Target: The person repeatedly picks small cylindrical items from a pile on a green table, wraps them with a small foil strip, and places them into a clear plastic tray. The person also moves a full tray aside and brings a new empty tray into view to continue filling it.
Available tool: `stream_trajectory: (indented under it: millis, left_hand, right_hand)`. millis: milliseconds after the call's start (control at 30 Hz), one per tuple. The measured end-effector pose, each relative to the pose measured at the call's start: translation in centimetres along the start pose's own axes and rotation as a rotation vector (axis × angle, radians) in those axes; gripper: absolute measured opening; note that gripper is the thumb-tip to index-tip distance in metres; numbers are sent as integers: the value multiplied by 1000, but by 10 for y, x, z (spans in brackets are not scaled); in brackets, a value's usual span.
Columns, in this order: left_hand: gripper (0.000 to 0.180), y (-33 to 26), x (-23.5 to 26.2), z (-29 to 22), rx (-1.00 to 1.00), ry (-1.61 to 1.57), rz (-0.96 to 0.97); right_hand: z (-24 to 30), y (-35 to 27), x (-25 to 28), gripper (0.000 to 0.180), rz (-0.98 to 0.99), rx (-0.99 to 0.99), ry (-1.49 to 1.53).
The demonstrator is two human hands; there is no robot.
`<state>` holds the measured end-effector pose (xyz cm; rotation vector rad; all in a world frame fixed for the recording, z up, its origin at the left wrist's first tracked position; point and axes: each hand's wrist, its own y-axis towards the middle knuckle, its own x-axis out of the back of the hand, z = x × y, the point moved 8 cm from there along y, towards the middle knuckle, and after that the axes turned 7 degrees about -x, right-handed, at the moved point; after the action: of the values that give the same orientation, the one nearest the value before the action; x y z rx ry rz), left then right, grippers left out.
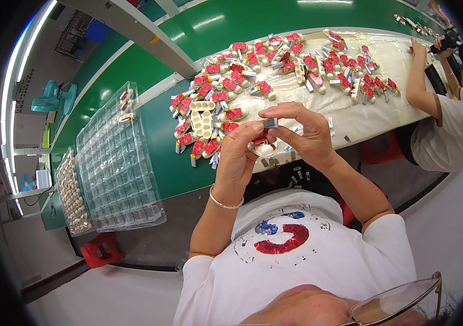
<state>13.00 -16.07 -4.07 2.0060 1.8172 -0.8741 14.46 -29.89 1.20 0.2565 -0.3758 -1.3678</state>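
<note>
Both of my hands are raised close together over the near edge of the table. My left hand (235, 156) is closed, fingers bent around a small cream rounded piece with red on it (264, 148). Between the thumb and forefinger of my right hand (310, 136) is a small grey rectangular block (270, 123), held right above that piece; the left fingertips touch the block too. Beyond my hands lie many similar cream pieces with red wraps and grey ends (233, 114). Cream holders with oval hollows (202, 124) rest among them on the left.
Left of the pile is a clear compartment tray (114, 157) with a few pieces at its far end; a fuller tray (72, 190) stands beside it. A metal post (139, 35) crosses the green table (174, 171). Another person (443, 122) works at the right. A red stool (101, 250) stands below.
</note>
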Motion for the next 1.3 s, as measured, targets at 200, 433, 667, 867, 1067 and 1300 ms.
stream_trajectory:
  millis: [200, 433, 667, 867, 1067, 1300]
  left_hand:
    - [32, -4, -6, -9, -66, -24, 38]
    - [42, -9, -2, -15, -132, 113, 51]
    - [47, -9, 1, -10, -97, 28, 24]
    - [51, -14, -2, -21, -274, 108, -88]
    - [35, -18, 4, -26, -325, 282, -75]
    - [36, -21, 4, -28, -401, 285, -54]
  right_hand:
    - [8, 7, 6, 23, -42, -29, 84]
    - [13, 11, 6, 23, 26, 4, 9]
    - [29, 13, 4, 26, 49, 150, -159]
    - [34, 16, 4, 28, 45, 185, -217]
    - [41, 17, 0, 30, 101, 183, -231]
    - [53, 16, -7, 29, 107, 266, -444]
